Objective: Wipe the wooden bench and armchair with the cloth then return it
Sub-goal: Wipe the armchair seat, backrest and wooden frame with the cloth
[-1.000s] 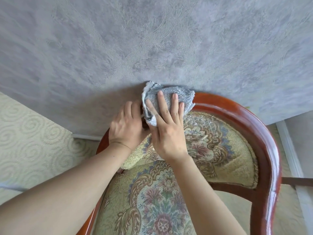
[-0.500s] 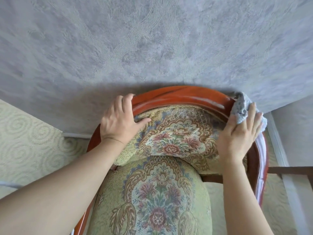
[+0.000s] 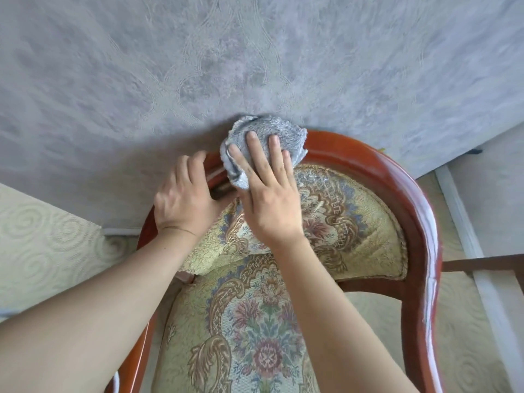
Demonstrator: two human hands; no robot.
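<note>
While our right hand (image 3: 269, 199) presses the grey cloth (image 3: 263, 137) flat-fingered onto the top of the armchair's curved wooden rail (image 3: 408, 194), our left hand (image 3: 184, 199) grips the rail beside it. We judge the armchair wiping underway; returning the cloth remains, and no bench is visible.
</note>
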